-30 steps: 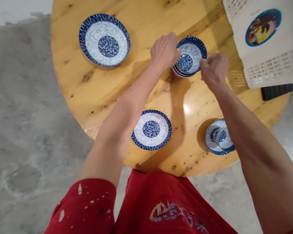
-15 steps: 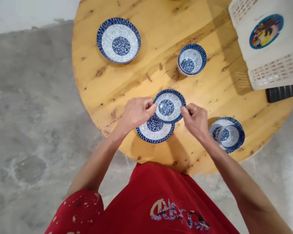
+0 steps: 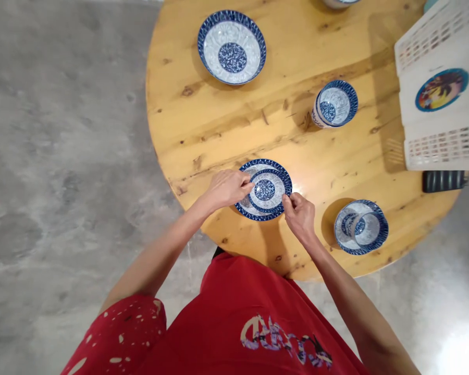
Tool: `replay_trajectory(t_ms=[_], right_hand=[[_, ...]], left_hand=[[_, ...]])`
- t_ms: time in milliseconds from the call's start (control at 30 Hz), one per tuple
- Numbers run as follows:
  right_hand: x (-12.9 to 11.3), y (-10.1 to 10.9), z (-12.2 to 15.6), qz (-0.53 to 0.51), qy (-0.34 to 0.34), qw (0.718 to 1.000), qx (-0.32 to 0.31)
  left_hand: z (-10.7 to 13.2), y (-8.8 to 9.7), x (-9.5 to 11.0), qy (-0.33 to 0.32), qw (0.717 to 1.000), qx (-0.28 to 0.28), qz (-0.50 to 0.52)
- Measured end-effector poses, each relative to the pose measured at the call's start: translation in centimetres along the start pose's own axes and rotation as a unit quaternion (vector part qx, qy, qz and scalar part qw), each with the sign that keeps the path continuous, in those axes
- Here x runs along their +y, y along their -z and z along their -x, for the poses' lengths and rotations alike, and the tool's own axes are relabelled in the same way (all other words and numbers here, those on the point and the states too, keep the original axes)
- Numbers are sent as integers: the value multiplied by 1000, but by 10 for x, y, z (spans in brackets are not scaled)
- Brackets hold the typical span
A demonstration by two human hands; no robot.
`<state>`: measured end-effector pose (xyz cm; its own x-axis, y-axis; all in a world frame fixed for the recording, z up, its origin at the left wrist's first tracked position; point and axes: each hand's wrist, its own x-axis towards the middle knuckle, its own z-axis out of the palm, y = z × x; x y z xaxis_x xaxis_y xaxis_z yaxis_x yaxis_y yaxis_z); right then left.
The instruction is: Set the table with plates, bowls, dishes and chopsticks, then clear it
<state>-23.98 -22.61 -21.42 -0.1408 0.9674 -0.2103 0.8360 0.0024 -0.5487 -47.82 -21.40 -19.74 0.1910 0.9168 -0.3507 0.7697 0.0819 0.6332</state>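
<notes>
A small blue-and-white bowl (image 3: 268,189) rests on a blue-and-white plate (image 3: 247,209) near the front edge of the round wooden table (image 3: 226,135). My left hand (image 3: 225,188) pinches the bowl's left rim. My right hand (image 3: 299,213) pinches its right rim. Both hands are closed on the bowl.
A larger plate (image 3: 232,47) lies at the back left. A stack of small bowls (image 3: 333,107) stands to the right of centre. Another plate with a glass on it (image 3: 360,226) sits at the front right. A white plastic crate (image 3: 440,88) and a dark object (image 3: 442,180) occupy the right edge.
I lifted one small bowl off the stack at the back, carried it toward me with both hands and brought it down onto the front plate.
</notes>
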Motion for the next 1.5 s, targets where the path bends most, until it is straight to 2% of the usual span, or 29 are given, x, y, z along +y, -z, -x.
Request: replay_trajectory(t_ms=[267, 567, 733, 967, 1167, 1500], right_hand=[[-4, -1, 3, 8, 2, 1000, -11], [0, 11, 1, -4, -6, 999, -44], [-7, 14, -1, -46, -17, 997, -52], [-14, 13, 2, -48, -32, 996, -62], [-14, 12, 4, -47, -36, 996, -61], [-20, 15, 12, -24, -83, 995, -39]], left_hand=[[-6, 2, -7, -5, 1000, -8, 6], [-17, 8, -20, -52, 998, -22, 24], [-18, 10, -21, -64, 997, -27, 36], [-20, 9, -27, -91, 994, -25, 60], [-23, 9, -30, -107, 991, -38, 68], [-25, 10, -40, -127, 987, -40, 89]])
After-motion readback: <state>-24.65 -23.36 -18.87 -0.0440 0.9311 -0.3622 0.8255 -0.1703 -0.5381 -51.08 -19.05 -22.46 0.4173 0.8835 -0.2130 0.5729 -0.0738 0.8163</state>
